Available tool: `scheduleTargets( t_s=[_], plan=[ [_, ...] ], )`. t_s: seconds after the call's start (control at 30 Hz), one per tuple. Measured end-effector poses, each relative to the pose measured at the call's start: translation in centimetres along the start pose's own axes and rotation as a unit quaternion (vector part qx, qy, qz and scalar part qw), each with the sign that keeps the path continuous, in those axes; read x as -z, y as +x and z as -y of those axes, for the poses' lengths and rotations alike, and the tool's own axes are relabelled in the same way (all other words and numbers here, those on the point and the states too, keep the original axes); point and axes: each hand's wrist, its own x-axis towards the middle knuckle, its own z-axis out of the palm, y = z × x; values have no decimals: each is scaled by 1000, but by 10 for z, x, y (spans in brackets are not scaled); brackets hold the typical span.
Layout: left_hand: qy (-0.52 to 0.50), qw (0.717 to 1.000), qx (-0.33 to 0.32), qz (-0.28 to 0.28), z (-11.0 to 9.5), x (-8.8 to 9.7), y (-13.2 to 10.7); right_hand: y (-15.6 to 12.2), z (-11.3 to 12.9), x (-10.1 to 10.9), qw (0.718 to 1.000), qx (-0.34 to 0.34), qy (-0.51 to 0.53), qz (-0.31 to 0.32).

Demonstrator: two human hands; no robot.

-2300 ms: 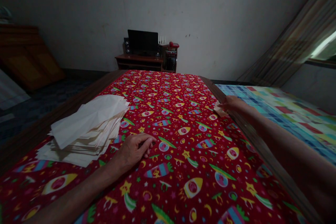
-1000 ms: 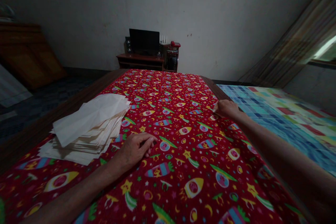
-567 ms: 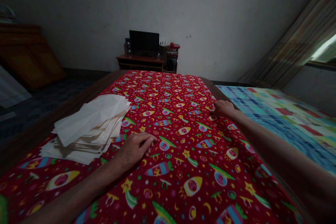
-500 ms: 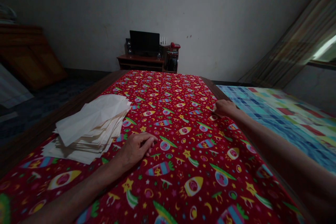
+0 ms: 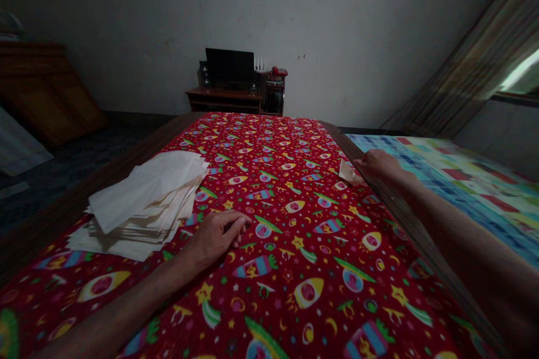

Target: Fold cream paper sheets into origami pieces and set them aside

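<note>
On the red patterned cloth [image 5: 295,247] rests my left hand [image 5: 224,233], its fingers curled together with nothing visible in them. To its left lies an untidy stack of white paper sheets [image 5: 147,190], apart from the hand. My right hand [image 5: 376,164] is stretched out to the cloth's right border, over the table's wooden edge. Its fingers are closed, and what they hold, if anything, is hidden. Just left of them a small pale scrap, like folded paper [image 5: 348,172], lies on the cloth.
The dark wooden table edge [image 5: 421,247] runs along the right side. Beyond it is a surface with a blue checked cover [image 5: 404,157]. A desk [image 5: 223,95] with a monitor [image 5: 229,66] stands at the far wall. A wooden cabinet [image 5: 46,90] is at left.
My right hand has shifted right, off the small pale scrap, which now shows on the cloth. My left hand and the paper stack stay where they were.
</note>
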Motion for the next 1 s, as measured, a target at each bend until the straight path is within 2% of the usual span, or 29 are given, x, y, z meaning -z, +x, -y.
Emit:
scheduleTargets(
  t_s=[0.3,0.43,0.5,0.6,0.7,0.8,0.9,1.0],
  plan=[
    [-5,1000,1,-4,-1,-1,1,-23,2,14,998,8,31,-51],
    [-5,1000,1,3,-1,1,0,-37,10,11,991,19,77,-108],
    [-2,1000,-2,4,1,0,0,-52,21,6,984,62,113,-125],
    [3,1000,-9,6,4,-1,-1,-81,46,-9,968,168,135,-125],
    [19,999,-36,14,2,3,1,-107,70,-28,957,247,117,-93],
    [127,985,-114,-20,-4,27,5,-122,82,-46,963,245,100,-44],
    [243,944,-189,-120,-7,71,8,-128,86,-59,969,219,89,-76],
    [324,912,-157,-197,3,121,3,-130,87,-65,965,218,89,-112]
  ],
)
